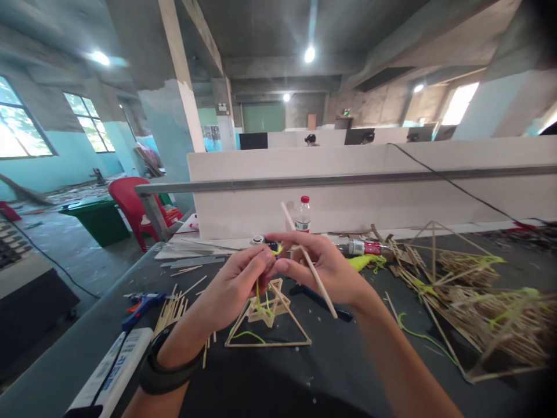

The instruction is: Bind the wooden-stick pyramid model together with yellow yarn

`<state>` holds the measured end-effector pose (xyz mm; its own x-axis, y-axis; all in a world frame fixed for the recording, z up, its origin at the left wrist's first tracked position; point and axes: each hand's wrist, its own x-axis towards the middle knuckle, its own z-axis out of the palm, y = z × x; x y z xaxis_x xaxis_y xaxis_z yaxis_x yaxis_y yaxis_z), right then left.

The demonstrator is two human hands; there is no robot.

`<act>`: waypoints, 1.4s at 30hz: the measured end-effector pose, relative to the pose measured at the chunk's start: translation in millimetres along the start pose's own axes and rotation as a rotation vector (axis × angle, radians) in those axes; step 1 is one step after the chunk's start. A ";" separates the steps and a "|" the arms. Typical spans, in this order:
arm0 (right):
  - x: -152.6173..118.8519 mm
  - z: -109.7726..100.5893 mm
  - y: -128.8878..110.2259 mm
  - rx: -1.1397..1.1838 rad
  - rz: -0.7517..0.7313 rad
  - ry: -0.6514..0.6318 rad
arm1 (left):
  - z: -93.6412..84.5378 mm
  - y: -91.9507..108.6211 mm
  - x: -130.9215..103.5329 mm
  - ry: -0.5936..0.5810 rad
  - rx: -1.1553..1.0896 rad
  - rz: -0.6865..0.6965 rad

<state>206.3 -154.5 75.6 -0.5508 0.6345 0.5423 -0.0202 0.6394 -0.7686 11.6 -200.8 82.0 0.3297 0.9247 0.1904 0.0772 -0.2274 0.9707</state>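
Observation:
My left hand is closed in a pinch on yellow-green yarn, whose strands hang down toward a small frame of wooden sticks. That stick frame has a triangular base on the dark table, with a star-shaped stick piece inside it. Close against the left fingertips, my right hand has its thumb and forefinger curved around the yarn's upper end. A single wooden stick lies slantwise across the right hand, held among its fingers. Where the fingertips meet, the exact grip is hidden.
On the left lie loose sticks, a blue glue gun and a white power strip. Behind the hands stands a red-capped bottle. Stick structures with yarn crowd the right side. A white partition borders the table's back.

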 end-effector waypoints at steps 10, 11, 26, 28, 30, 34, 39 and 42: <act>3.4 -0.4 4.2 -0.150 -0.057 0.038 | -5.1 3.1 -1.7 -0.043 0.030 -0.028; 3.5 0.0 2.6 -0.172 -0.060 0.026 | -6.0 2.7 -1.9 -0.035 0.028 -0.032; 0.0 0.8 -2.2 -0.226 -0.066 0.010 | -9.9 1.0 -1.7 -0.029 0.085 0.002; -0.2 1.8 -5.0 -0.225 -0.083 0.010 | -9.2 2.2 -1.3 -0.095 -0.081 0.012; -0.6 3.2 -8.2 -0.235 -0.108 -0.002 | -7.0 2.6 -0.8 -0.196 -0.328 -0.040; -1.9 4.8 -11.9 -0.438 -0.155 0.024 | 0.3 3.5 -1.2 -0.272 -0.522 -0.243; -1.9 3.6 -9.9 -0.510 -0.132 -0.013 | 5.1 2.0 0.7 -0.173 -0.324 -0.252; -1.5 1.4 -10.0 -0.490 -0.104 -0.025 | 3.8 -1.1 3.7 -0.127 -0.210 -0.166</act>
<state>206.2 -162.4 82.0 -0.5864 0.5495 0.5952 0.3150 0.8316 -0.4574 16.3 -198.3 81.1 0.4451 0.8953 0.0193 -0.0516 0.0042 0.9987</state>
